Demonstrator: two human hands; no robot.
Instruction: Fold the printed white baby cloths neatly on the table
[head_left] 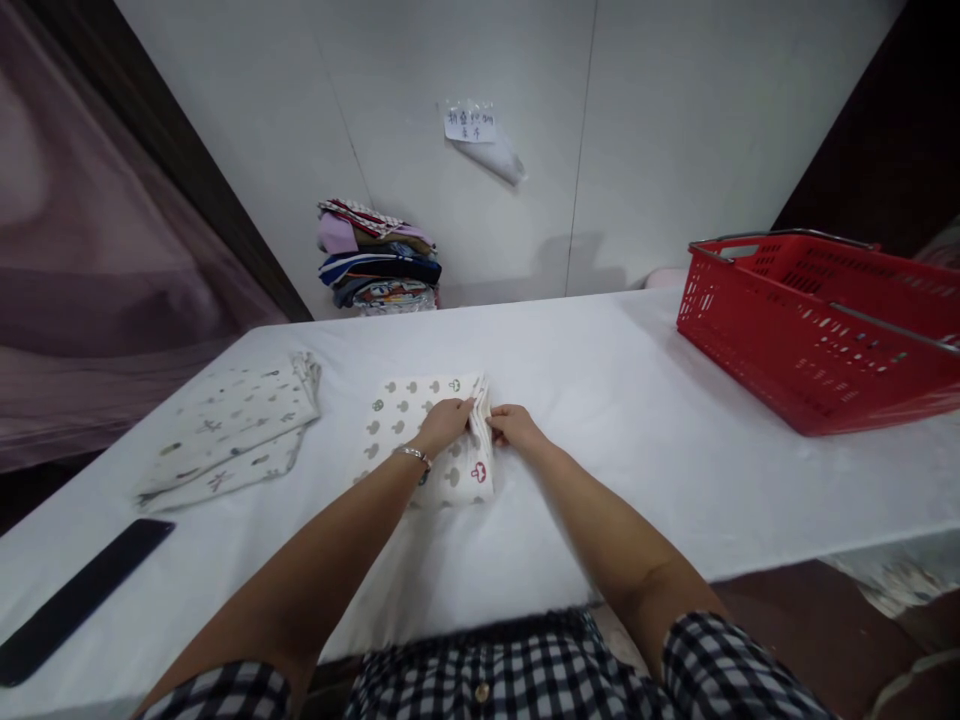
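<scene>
A folded white cloth (390, 430) printed with mushrooms, mostly grey with a few red and green ones, lies on the table in front of me. My left hand (444, 424), with a bracelet at the wrist, pinches the layered right edge of this cloth from above. From the right, my right hand (514, 426) grips the same bunched edge, its fingertips close to those of my left. The layers between the two hands stand slightly raised. Part of the cloth is hidden under my left hand and forearm.
A second folded cloth (225, 425) with a small print lies at the left. Nearer is a flat black object (82, 595). A red basket (810, 350) stands on the right of the white table (600, 370). Folded fabrics (381, 262) are stacked by the back wall.
</scene>
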